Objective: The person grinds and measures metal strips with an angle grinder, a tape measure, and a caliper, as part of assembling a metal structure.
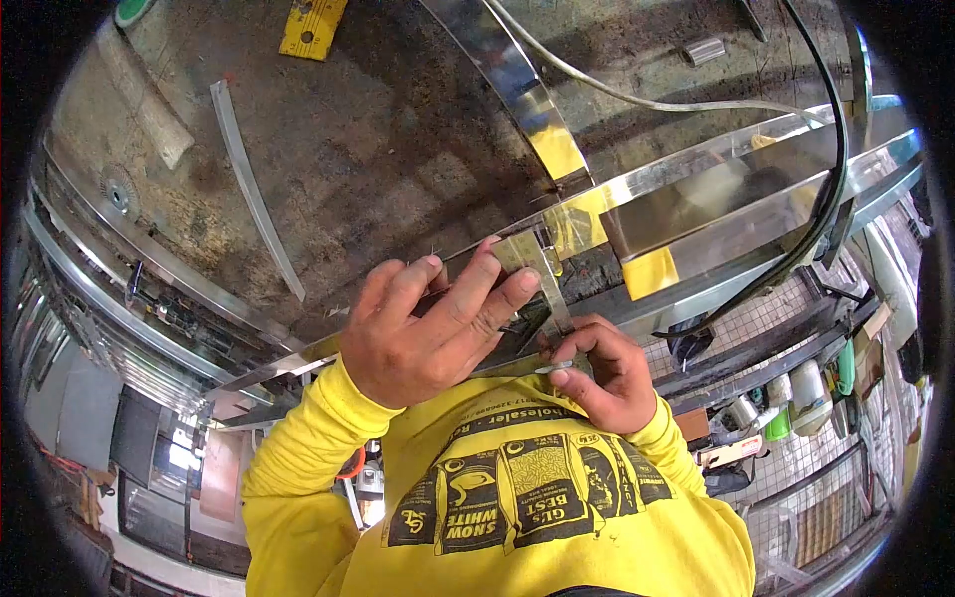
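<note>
My left hand (428,318) is over the near edge of the workbench, its thumb and fingertips on a flat metal square (515,253). The square's narrow arm (550,297) reaches down toward my right hand. My right hand (607,373) is closed in a pinch by the lower end of that arm, with a small, pale flat piece (553,368) between thumb and forefinger. Beside the square lies a shiny metal strip with yellow patches (577,224). Part of the dark gap below the square is hidden by my fingers.
The stained bench top (368,149) carries a thin curved strip (257,189), a yellow perforated piece (312,28) and a short metal piece (704,51). A black cable (844,129) hangs over a wide polished bar (716,214) at right. Metal lengths line the left.
</note>
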